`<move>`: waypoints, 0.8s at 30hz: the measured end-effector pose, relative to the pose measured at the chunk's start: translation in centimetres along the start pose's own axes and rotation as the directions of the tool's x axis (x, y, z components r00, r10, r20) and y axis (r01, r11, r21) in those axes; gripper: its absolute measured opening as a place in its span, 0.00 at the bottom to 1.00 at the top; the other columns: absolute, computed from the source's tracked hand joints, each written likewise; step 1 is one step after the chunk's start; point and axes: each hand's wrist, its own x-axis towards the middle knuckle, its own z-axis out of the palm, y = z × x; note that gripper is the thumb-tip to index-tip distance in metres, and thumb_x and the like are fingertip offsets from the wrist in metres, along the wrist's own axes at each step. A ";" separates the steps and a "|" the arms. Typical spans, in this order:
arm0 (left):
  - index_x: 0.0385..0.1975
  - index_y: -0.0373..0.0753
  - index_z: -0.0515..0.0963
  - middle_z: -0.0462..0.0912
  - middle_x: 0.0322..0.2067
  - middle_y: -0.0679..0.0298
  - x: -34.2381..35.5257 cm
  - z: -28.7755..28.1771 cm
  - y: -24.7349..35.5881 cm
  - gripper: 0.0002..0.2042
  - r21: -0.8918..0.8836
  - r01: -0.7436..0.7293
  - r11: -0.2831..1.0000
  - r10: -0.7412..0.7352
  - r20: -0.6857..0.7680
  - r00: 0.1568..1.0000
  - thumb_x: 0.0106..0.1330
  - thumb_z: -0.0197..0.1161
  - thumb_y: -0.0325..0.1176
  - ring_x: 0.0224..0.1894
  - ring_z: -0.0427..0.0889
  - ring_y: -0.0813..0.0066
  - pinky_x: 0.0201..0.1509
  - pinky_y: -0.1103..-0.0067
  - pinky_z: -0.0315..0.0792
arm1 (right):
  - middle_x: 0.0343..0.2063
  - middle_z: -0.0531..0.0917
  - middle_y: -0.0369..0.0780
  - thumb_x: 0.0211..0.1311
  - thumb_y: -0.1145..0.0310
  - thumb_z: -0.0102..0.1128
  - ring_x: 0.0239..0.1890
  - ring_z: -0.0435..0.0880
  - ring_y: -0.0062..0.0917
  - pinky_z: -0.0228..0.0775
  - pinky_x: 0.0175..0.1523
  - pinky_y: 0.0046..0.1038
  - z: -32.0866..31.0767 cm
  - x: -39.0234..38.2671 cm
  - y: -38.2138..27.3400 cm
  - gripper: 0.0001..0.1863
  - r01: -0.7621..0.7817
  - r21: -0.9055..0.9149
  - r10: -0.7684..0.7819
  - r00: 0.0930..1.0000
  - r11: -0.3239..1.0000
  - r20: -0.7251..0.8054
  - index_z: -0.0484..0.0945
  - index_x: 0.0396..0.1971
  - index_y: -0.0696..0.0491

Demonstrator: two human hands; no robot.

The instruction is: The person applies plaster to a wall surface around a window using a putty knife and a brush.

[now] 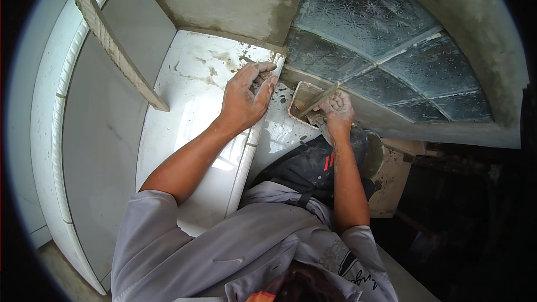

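Observation:
My left hand (246,96), smeared with pale mortar, bends its fingers and thumb against the white edge trim (278,63) along a glossy white tiled ledge (162,128). Part of the grip is hidden by the hand itself. To the right, my right hand (339,113) closes around a flat greyish strip-like tool (320,99). The tool slants across a small rectangular tub (295,114) with a pale rim and a brownish-grey inside. Grey paste coats these fingers too. Beneath the right wrist, a grey, crumpled-looking mass is too unclear to name.
A glass-block window (386,56) fills the wall at right. At left, a wooden strip (114,45) leans over the ledge beside an upright tiled panel (103,128). A bucket (373,156) stands by my leg near a board (391,182). Mortar smears spot the far ledge.

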 end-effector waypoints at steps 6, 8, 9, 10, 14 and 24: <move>0.47 0.32 0.79 0.81 0.37 0.59 0.0 0.2 -0.7 0.11 0.018 -0.081 0.997 0.081 0.001 0.997 0.68 0.63 0.28 0.36 0.79 0.76 0.43 0.79 0.74 | 0.46 0.80 0.44 0.60 0.85 0.60 0.47 0.82 0.25 0.75 0.53 0.25 0.3 0.5 1.7 0.19 -0.009 -0.284 0.021 0.999 0.959 0.041 0.70 0.52 0.64; 0.47 0.33 0.80 0.82 0.38 0.56 -0.2 -0.3 0.0 0.12 0.075 -0.051 0.996 0.047 0.057 0.997 0.65 0.65 0.27 0.37 0.81 0.68 0.44 0.77 0.75 | 0.46 0.80 0.45 0.60 0.84 0.59 0.48 0.82 0.25 0.74 0.54 0.25 0.9 -1.2 -1.4 0.19 0.113 -0.217 -0.103 0.993 0.970 0.058 0.70 0.52 0.64; 0.47 0.33 0.80 0.82 0.38 0.56 -0.2 -0.3 0.3 0.12 0.075 -0.046 0.996 0.042 0.049 0.998 0.65 0.65 0.27 0.37 0.81 0.68 0.44 0.77 0.75 | 0.46 0.81 0.45 0.61 0.84 0.59 0.50 0.81 0.25 0.73 0.55 0.25 1.2 -2.1 -3.0 0.19 0.229 -0.150 -0.223 0.973 0.962 0.051 0.70 0.52 0.64; 0.47 0.34 0.80 0.82 0.39 0.56 -0.2 -0.3 0.7 0.14 0.125 -0.146 0.981 0.137 0.082 0.987 0.63 0.67 0.29 0.39 0.81 0.64 0.46 0.76 0.75 | 0.46 0.81 0.45 0.61 0.84 0.59 0.50 0.81 0.25 0.73 0.55 0.25 1.8 -3.1 -5.2 0.19 0.225 -0.149 -0.218 0.974 0.963 0.064 0.70 0.52 0.64; 0.50 0.38 0.80 0.82 0.42 0.56 0.4 2.3 1.5 0.21 0.070 -0.469 0.881 0.452 0.170 0.875 0.56 0.75 0.35 0.44 0.80 0.57 0.49 0.70 0.75 | 0.48 0.80 0.45 0.61 0.84 0.57 0.53 0.80 0.26 0.72 0.59 0.26 3.3 -4.9 -10.2 0.20 0.475 -0.445 -0.435 0.879 0.759 0.196 0.70 0.54 0.64; 0.53 0.35 0.78 0.80 0.42 0.55 0.7 3.0 1.2 0.25 0.145 -0.536 0.832 0.544 -0.016 0.839 0.52 0.74 0.27 0.44 0.79 0.56 0.51 0.68 0.75 | 0.48 0.81 0.43 0.57 0.83 0.57 0.54 0.79 0.26 0.71 0.60 0.29 8.4 -2.2 -10.2 0.23 0.488 0.036 -0.486 0.855 0.872 0.179 0.73 0.55 0.61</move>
